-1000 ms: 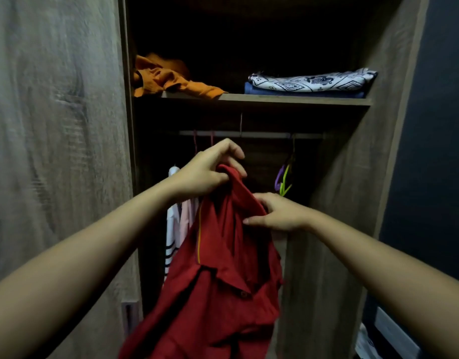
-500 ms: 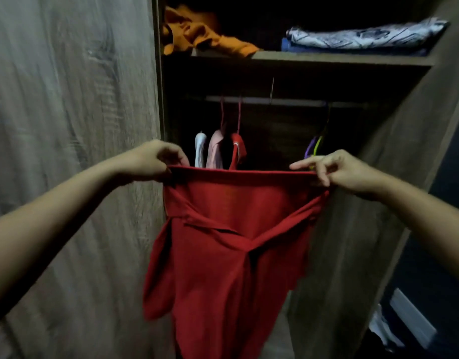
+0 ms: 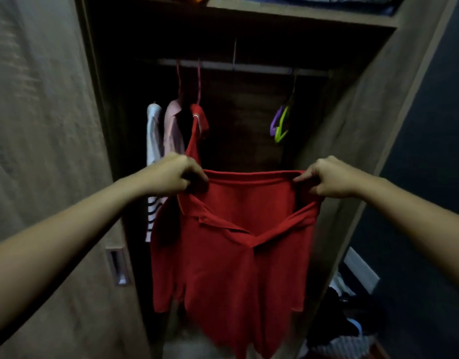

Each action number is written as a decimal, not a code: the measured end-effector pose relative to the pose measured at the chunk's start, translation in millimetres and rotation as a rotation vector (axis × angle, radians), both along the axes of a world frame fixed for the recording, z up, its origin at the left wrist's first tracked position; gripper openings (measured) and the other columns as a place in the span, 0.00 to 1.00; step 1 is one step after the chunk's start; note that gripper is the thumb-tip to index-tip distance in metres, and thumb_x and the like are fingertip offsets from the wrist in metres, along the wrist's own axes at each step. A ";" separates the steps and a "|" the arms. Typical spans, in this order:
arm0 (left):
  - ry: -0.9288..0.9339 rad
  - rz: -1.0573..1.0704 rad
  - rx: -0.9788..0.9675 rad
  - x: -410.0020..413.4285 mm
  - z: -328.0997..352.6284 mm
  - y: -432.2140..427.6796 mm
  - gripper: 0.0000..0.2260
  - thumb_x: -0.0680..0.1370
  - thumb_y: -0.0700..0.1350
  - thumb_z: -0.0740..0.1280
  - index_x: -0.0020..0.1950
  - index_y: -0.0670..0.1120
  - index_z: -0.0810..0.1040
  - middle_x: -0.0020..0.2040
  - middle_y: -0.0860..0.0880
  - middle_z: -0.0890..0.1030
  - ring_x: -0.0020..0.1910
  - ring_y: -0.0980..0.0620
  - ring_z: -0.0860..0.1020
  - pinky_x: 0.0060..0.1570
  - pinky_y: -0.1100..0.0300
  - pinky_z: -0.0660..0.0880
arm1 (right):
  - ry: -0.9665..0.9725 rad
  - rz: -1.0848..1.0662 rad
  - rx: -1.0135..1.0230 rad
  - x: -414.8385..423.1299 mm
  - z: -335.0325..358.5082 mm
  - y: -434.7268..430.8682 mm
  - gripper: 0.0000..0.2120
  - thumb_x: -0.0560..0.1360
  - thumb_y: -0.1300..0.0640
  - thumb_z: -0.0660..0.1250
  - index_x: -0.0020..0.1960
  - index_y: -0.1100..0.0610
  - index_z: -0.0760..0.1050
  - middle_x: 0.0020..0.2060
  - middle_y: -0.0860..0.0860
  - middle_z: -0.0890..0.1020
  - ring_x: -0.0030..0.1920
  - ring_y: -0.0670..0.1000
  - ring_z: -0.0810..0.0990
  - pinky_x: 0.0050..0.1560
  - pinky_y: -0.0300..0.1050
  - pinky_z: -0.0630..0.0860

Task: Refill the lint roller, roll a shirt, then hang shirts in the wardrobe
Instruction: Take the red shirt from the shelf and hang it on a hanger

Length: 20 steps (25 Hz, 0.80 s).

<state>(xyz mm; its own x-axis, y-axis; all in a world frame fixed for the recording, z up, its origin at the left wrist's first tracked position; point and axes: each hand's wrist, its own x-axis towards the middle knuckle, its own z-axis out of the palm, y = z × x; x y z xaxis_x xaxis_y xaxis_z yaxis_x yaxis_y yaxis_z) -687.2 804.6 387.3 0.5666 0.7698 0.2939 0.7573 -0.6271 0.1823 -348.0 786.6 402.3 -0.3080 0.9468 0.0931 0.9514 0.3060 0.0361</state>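
Holding red shirt (image 3: 231,255) spread at frame centre, before the open wardrobe (image 3: 352,125) — left hand (image 3: 171,174) and right hand (image 3: 329,177) each pinch its top edge with curled fingers (image 3: 196,173). Three hung shirts (image 3: 172,125) on rail (image 3: 249,66), upper left; this one not yet on a hanger — spare hangers (image 3: 280,125) upper right

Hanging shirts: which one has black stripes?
The white shirt, leftmost on the rail; the pink shirt and hung red shirt right of it show none.

dim home bedroom, open wooden wardrobe (image 3: 352,130); hanging shirts (image 3: 171,130), rail (image 3: 262,68)
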 end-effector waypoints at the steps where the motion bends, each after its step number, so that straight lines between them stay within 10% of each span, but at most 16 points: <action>1: 0.018 -0.010 -0.040 11.5 -3.0 4.2 0.23 0.65 0.28 0.64 0.54 0.46 0.82 0.53 0.48 0.82 0.53 0.52 0.79 0.49 0.71 0.68 | -0.021 -0.043 -0.026 8.1 4.8 -1.4 0.26 0.68 0.64 0.64 0.60 0.40 0.75 0.58 0.49 0.80 0.57 0.53 0.78 0.58 0.47 0.75; 4: 0.015 -0.110 -0.183 45.9 3.2 20.6 0.19 0.70 0.30 0.65 0.52 0.50 0.81 0.52 0.51 0.82 0.50 0.59 0.79 0.50 0.72 0.71 | -0.022 -0.168 -0.010 31.8 28.1 -1.4 0.29 0.68 0.63 0.58 0.59 0.34 0.74 0.62 0.47 0.77 0.58 0.54 0.76 0.52 0.47 0.73; 8: -0.256 -0.210 -0.246 83.4 32.4 52.7 0.09 0.75 0.40 0.68 0.51 0.53 0.79 0.54 0.46 0.82 0.54 0.44 0.80 0.55 0.51 0.76 | -0.153 -0.236 0.086 43.9 53.9 20.2 0.23 0.73 0.61 0.56 0.59 0.39 0.75 0.60 0.54 0.78 0.57 0.58 0.77 0.48 0.47 0.71; 16: -0.569 0.160 -0.092 176.8 70.1 160.3 0.20 0.76 0.52 0.65 0.64 0.42 0.75 0.62 0.41 0.78 0.62 0.44 0.75 0.61 0.57 0.69 | -0.560 -0.207 0.297 74.9 57.5 75.4 0.16 0.71 0.53 0.59 0.56 0.51 0.78 0.52 0.58 0.82 0.54 0.61 0.80 0.52 0.50 0.75; 20: -0.943 0.157 -0.402 221.7 56.0 212.2 0.17 0.78 0.52 0.61 0.39 0.40 0.77 0.31 0.42 0.81 0.35 0.47 0.82 0.32 0.61 0.73 | -0.714 -0.142 0.318 93.0 51.9 88.9 0.17 0.70 0.51 0.57 0.54 0.50 0.79 0.51 0.56 0.83 0.52 0.57 0.81 0.63 0.51 0.69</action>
<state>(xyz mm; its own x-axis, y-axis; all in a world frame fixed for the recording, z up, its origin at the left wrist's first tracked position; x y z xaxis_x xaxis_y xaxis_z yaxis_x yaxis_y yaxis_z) -465.4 1016.8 443.3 0.1244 0.9544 0.2713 0.2664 -0.2955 0.9174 -255.0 875.5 454.1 -0.2731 0.9428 0.1914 0.6948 0.0557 0.7170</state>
